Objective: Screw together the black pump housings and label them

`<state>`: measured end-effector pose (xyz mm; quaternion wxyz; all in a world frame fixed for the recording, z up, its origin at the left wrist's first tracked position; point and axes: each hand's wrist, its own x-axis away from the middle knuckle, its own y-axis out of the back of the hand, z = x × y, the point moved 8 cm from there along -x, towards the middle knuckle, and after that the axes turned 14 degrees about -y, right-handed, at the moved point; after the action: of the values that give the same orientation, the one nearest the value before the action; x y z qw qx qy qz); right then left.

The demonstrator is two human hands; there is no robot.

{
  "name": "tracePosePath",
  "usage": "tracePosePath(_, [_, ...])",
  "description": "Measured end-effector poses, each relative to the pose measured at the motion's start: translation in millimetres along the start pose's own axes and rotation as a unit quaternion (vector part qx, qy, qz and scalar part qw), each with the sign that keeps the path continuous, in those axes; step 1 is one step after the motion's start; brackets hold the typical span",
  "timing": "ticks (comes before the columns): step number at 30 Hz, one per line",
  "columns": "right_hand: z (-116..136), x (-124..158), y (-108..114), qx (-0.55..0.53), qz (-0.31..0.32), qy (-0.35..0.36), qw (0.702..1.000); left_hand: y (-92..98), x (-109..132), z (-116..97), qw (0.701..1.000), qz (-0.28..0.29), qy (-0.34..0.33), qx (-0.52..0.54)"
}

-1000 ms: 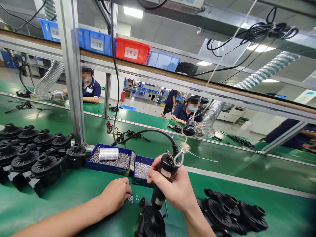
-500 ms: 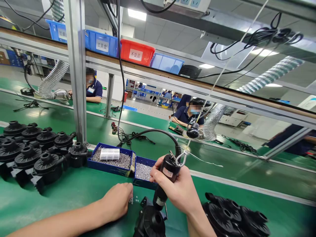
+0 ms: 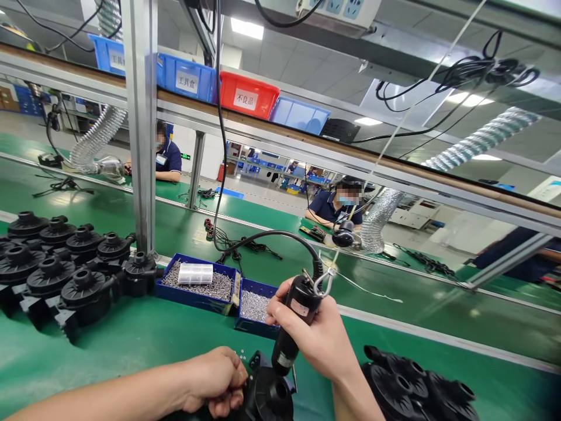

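My right hand (image 3: pixel 322 333) is wrapped round a black electric screwdriver (image 3: pixel 298 318), which hangs by a wire loop and has a cable at its top. Its lower end is beside a black blower housing (image 3: pixel 274 394) at the bottom of the view. Against the left side of that housing is my left hand (image 3: pixel 219 377), fingers curled and pinched; anything in them is too small or hidden to name. A few small washers (image 3: pixel 241 354) lie on the green mat just beyond it.
Two blue bins, one of screws (image 3: pixel 219 290) and one of small metal parts (image 3: pixel 254 305), stand ahead. Several black blowers (image 3: pixel 87 292) fill the left, more (image 3: pixel 403 380) the right. A metal post (image 3: pixel 142 128) rises at left. Co-workers (image 3: pixel 335 204) sit across the bench.
My left hand has moved right and down, from the loose washers to the side of the blower housing. My right hand and the electric screwdriver have stayed nearly in place.
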<state>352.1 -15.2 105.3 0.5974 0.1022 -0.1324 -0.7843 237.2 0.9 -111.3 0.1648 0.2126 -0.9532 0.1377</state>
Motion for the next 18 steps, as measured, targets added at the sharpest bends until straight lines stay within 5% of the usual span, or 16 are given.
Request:
tracePosePath(7, [1.8,4.0,8.9,-0.071,0.154,-0.03,0.985,-2.8,9.6,-14.4,0.998,0.063,-0.022,0.011])
tracePosePath(12, [-1.5,11.1,19.4,-0.038,0.234,-0.011,0.971,3.1,11.7,-6.6,0.999,-0.041,-0.01,0.016])
tracePosePath(18, [-6.7,8.1,15.5,-0.082,0.26,0.002,0.962,1.1,10.9,-5.2,0.996,-0.078,-0.024,0.036])
